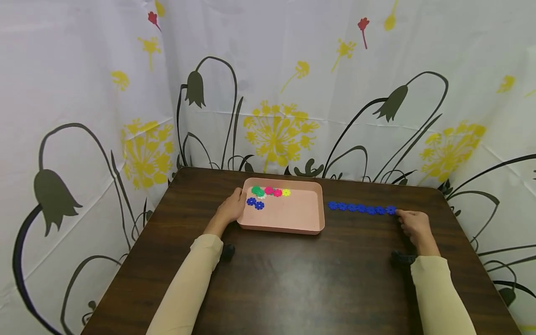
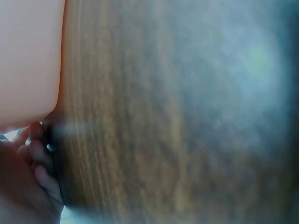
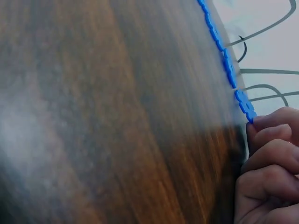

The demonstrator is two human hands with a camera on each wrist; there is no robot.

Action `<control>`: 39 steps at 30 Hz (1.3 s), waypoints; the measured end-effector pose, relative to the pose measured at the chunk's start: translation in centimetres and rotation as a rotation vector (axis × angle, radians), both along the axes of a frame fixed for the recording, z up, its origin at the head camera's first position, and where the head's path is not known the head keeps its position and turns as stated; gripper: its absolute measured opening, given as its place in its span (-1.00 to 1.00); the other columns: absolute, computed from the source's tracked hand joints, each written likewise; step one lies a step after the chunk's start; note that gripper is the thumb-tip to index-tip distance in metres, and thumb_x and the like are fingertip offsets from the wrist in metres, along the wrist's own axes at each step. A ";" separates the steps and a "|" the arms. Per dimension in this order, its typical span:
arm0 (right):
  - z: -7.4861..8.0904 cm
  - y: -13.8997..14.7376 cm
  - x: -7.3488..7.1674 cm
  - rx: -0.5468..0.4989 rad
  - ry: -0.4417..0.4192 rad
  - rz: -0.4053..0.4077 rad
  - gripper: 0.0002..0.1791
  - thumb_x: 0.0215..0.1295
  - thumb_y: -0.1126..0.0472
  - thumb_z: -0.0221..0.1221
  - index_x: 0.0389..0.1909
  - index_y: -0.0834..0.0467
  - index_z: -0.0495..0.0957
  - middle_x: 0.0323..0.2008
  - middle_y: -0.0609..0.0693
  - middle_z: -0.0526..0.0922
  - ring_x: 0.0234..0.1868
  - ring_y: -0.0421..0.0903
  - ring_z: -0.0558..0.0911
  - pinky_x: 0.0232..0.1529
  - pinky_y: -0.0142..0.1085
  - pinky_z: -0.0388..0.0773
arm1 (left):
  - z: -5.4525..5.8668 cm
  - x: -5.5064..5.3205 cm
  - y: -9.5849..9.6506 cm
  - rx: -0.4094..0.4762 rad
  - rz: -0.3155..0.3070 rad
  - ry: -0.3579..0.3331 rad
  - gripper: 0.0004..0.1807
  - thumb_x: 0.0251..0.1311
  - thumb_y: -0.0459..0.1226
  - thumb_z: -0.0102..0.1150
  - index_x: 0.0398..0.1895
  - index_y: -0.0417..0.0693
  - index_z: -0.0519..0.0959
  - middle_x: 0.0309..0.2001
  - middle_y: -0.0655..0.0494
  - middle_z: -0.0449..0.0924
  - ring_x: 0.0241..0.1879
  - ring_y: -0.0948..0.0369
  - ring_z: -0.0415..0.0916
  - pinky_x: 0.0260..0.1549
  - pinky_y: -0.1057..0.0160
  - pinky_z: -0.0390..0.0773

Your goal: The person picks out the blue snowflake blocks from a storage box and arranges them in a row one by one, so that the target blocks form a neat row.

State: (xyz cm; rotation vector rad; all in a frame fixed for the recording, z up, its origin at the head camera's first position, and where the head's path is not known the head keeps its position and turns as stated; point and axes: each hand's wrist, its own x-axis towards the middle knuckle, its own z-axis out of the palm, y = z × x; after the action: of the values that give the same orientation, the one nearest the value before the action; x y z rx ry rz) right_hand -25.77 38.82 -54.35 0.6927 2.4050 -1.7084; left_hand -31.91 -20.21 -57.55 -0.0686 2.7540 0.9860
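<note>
A row of several blue flower-shaped interlocking discs (image 1: 362, 208) stretches to the right of a pink tray. The thumb and forefinger of my right hand (image 1: 414, 224) pinch the disc at its right end, the other fingers curled in. In the right wrist view the linked discs (image 3: 228, 67) run edge-on up from the fingertips. My left hand (image 1: 231, 206) grips the left side of the pink tray (image 1: 284, 218); in the left wrist view, curled fingers (image 2: 39, 151) lie at the tray's corner. Inside are two loose blue flower discs (image 1: 255, 203).
Green discs (image 1: 257, 191), pink discs (image 1: 273, 191), a white one and a yellow disc (image 1: 286, 192) lie along the tray's back left. Everything rests on a dark wooden table (image 1: 310, 279). A white flower-printed curtain (image 1: 268, 60) hangs behind its far edge.
</note>
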 end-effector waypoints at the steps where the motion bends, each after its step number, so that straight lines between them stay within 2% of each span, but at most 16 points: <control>1: 0.0 0.0 0.0 0.007 -0.009 0.005 -0.69 0.61 0.01 0.17 -0.23 0.14 0.70 -0.55 -0.22 0.58 -0.61 -0.29 0.40 -0.55 -0.34 0.41 | -0.3 -0.2 -0.1 -0.003 0.001 0.002 -0.31 0.69 0.19 -0.48 0.54 -0.06 0.23 0.41 -0.22 0.50 0.27 -0.16 0.51 0.35 -0.37 0.38; 7: 0.1 -0.1 -0.1 0.025 -0.026 0.028 -0.67 0.61 0.01 0.15 -0.10 0.23 0.66 -0.61 -0.24 0.59 -0.64 -0.30 0.40 -0.57 -0.35 0.40 | -2.6 -1.8 -0.9 0.002 -0.008 -0.010 -0.33 0.68 0.20 -0.49 0.57 0.01 0.21 0.40 -0.15 0.50 0.28 -0.12 0.50 0.38 -0.33 0.37; 10: 0.1 -0.1 0.0 0.021 -0.012 0.029 -0.70 0.61 0.03 0.15 -0.16 0.20 0.66 -0.62 -0.23 0.58 -0.63 -0.30 0.41 -0.57 -0.36 0.41 | -2.7 -1.9 -1.0 0.005 -0.016 -0.012 -0.31 0.68 0.20 -0.52 0.59 0.00 0.17 0.42 -0.15 0.48 0.30 -0.12 0.49 0.40 -0.33 0.35; 12: 0.1 -0.3 0.1 0.016 0.009 0.016 -0.71 0.59 0.05 0.15 -0.23 0.16 0.66 -0.62 -0.23 0.57 -0.63 -0.30 0.43 -0.56 -0.36 0.42 | -1.8 -1.3 -0.7 0.010 -0.007 -0.003 -0.32 0.69 0.18 -0.50 0.58 -0.02 0.18 0.42 -0.17 0.48 0.30 -0.12 0.49 0.41 -0.32 0.35; 15: 0.0 -0.6 0.2 0.010 0.043 -0.032 -0.73 0.55 0.07 0.14 -0.32 0.12 0.64 -0.63 -0.23 0.55 -0.61 -0.29 0.45 -0.55 -0.36 0.46 | 1.0 0.8 0.1 0.010 0.001 0.007 -0.36 0.71 0.11 -0.49 0.57 -0.08 0.19 0.43 -0.22 0.47 0.30 -0.15 0.48 0.41 -0.31 0.34; 18: 0.0 -1.0 0.3 -0.016 0.067 -0.081 -0.72 0.52 0.08 0.13 -0.40 0.08 0.61 -0.64 -0.23 0.54 -0.61 -0.27 0.47 -0.54 -0.35 0.48 | 2.5 1.9 0.4 0.012 0.000 -0.001 -0.36 0.72 0.09 -0.49 0.56 -0.12 0.19 0.43 -0.26 0.46 0.30 -0.17 0.48 0.41 -0.32 0.34; 19: 0.0 -1.1 0.3 -0.027 0.068 -0.098 -0.70 0.52 0.07 0.13 -0.45 0.06 0.60 -0.64 -0.23 0.53 -0.61 -0.27 0.47 -0.54 -0.35 0.48 | 2.5 1.9 0.4 0.014 -0.002 -0.004 -0.36 0.72 0.10 -0.49 0.56 -0.11 0.18 0.43 -0.25 0.45 0.30 -0.16 0.48 0.41 -0.32 0.33; 22: 0.1 -1.7 0.6 -0.060 0.067 -0.132 -0.62 0.55 0.04 0.13 -0.55 -0.02 0.58 -0.66 -0.24 0.53 -0.62 -0.27 0.44 -0.54 -0.34 0.44 | 1.0 0.9 0.0 0.017 -0.006 -0.007 -0.35 0.71 0.13 -0.47 0.56 -0.09 0.20 0.39 -0.21 0.49 0.23 -0.11 0.49 0.36 -0.27 0.38; 24: 0.2 -2.4 0.8 -0.070 0.071 -0.138 -0.62 0.55 0.03 0.13 -0.54 -0.02 0.59 -0.66 -0.25 0.53 -0.62 -0.27 0.43 -0.56 -0.35 0.42 | 0.4 0.5 -0.2 0.016 -0.008 -0.010 -0.36 0.71 0.14 -0.46 0.54 -0.08 0.21 0.33 -0.19 0.51 0.16 -0.08 0.49 0.30 -0.22 0.42; 26: 0.3 -3.5 1.0 -0.077 0.086 -0.127 -0.68 0.56 0.03 0.14 -0.45 0.02 0.61 -0.65 -0.25 0.53 -0.64 -0.28 0.41 -0.58 -0.36 0.38 | -0.2 0.1 -0.3 0.008 -0.009 -0.006 -0.36 0.71 0.14 -0.47 0.53 -0.09 0.21 0.28 -0.18 0.52 0.11 -0.07 0.49 0.24 -0.19 0.45; 31: 1.2 -6.8 0.7 -0.080 0.162 -0.063 -0.74 0.59 0.04 0.17 -0.24 0.14 0.60 -0.62 -0.24 0.53 -0.66 -0.30 0.36 -0.61 -0.38 0.33 | -0.5 -0.1 -0.3 0.003 -0.006 0.012 -0.36 0.71 0.13 -0.50 0.51 -0.09 0.23 0.26 -0.18 0.54 0.07 -0.08 0.51 0.18 -0.23 0.47; 35: 2.4 -9.3 0.4 -0.050 0.237 -0.016 -0.72 0.59 0.03 0.18 -0.31 0.12 0.58 -0.60 -0.22 0.52 -0.65 -0.30 0.35 -0.60 -0.37 0.32 | -0.5 0.0 -0.1 0.005 0.002 0.015 -0.40 0.71 0.10 -0.51 0.49 -0.07 0.24 0.24 -0.17 0.54 0.10 -0.08 0.49 0.20 -0.21 0.45; 39: 3.5 -11.4 0.2 0.010 0.282 0.015 -0.69 0.58 -0.02 0.20 -0.28 0.13 0.58 -0.55 -0.19 0.56 -0.59 -0.26 0.39 -0.53 -0.34 0.36 | -0.4 -0.1 0.1 -0.006 0.007 -0.001 -0.41 0.72 0.09 -0.52 0.50 -0.06 0.23 0.26 -0.17 0.52 0.15 -0.09 0.47 0.26 -0.22 0.42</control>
State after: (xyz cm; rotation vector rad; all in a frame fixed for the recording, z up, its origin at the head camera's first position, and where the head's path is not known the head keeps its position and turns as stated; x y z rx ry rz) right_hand -25.56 27.38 -50.85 0.4585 2.5916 -1.9031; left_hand -32.01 -20.11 -57.99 -0.0796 2.7574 0.9792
